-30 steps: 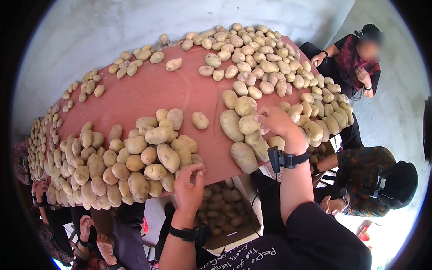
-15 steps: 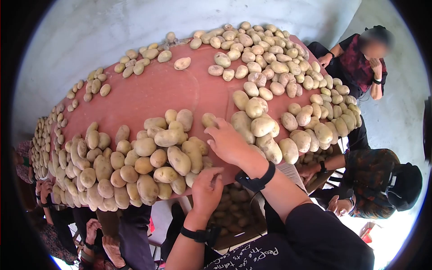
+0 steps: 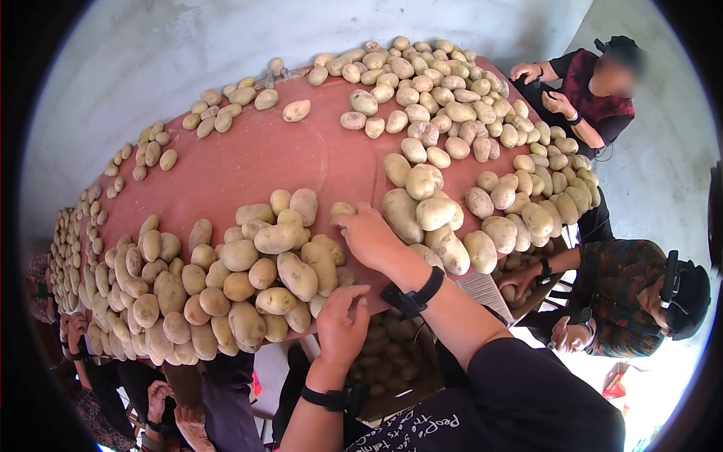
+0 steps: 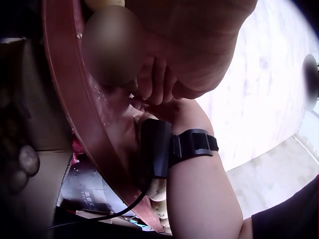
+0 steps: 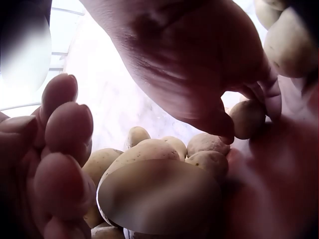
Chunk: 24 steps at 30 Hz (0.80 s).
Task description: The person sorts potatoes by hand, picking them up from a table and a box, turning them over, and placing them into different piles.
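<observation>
In the head view my right hand [image 3: 369, 235] reaches over the red table between two potato groups, its fingertips at a small lone potato [image 3: 343, 209]. The right wrist view shows this potato [image 5: 247, 119] between thumb and fingers, low over the red surface. Near the table's front edge, my left hand [image 3: 343, 324] hangs with loosely bent fingers and holds nothing. Beside it lies a heap of mixed potatoes [image 3: 239, 255]. Large potatoes [image 3: 401, 215] lie just right of my right hand. In the left wrist view, my left hand [image 4: 199, 45] is close to the camera, partly blurred.
The red table [image 3: 248, 162] carries more potatoes [image 3: 452, 90] along its far side and right end. Under the front edge stands a box of potatoes [image 3: 388, 350]. One person [image 3: 633, 301] sits at the right, another [image 3: 595, 98] farther back; others' hands [image 3: 158, 399] show lower left.
My right hand has left the large potatoes on the right and moved left to the small lone potato. My left hand stays near the table edge. The view has shifted slightly.
</observation>
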Available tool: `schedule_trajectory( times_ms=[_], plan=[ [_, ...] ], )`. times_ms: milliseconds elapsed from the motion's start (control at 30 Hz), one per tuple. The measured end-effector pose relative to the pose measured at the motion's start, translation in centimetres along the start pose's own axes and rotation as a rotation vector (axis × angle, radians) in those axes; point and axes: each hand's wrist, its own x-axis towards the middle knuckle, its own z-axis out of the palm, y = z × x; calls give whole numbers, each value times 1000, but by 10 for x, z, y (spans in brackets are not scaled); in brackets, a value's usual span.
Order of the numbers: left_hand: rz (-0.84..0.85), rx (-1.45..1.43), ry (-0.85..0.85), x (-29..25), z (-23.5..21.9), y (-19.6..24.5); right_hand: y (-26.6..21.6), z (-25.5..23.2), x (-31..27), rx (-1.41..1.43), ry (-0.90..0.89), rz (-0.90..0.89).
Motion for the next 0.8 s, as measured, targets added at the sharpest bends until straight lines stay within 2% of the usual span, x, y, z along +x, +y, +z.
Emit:
schedule_trajectory(
  times_ms=[133, 233, 333, 433, 533, 633, 733, 800],
  plan=[
    [46, 25, 10, 0, 2, 6, 3, -15, -2, 51, 34, -70],
    [51, 35, 13, -2, 3, 12, 0, -30, -6, 4, 151, -15],
    [94, 64, 3, -3, 5, 9, 20, -36, -3, -286, 352, -144],
    [13, 11, -21, -4, 6, 8, 31, -46, -3, -510, 297, -130],
    [-13, -31, -38, -3, 6, 8, 28, -45, -4, -617, 187, 27],
    [0, -37, -31, -3, 7, 4, 19, -51, -4, -653, 98, 138],
    [-15, -50, -37, -2, 5, 3, 17, -54, -4, -644, 107, 147],
    [56, 7, -19, 2, 1, 8, 8, -54, -6, -640, 92, 160]
  ],
)
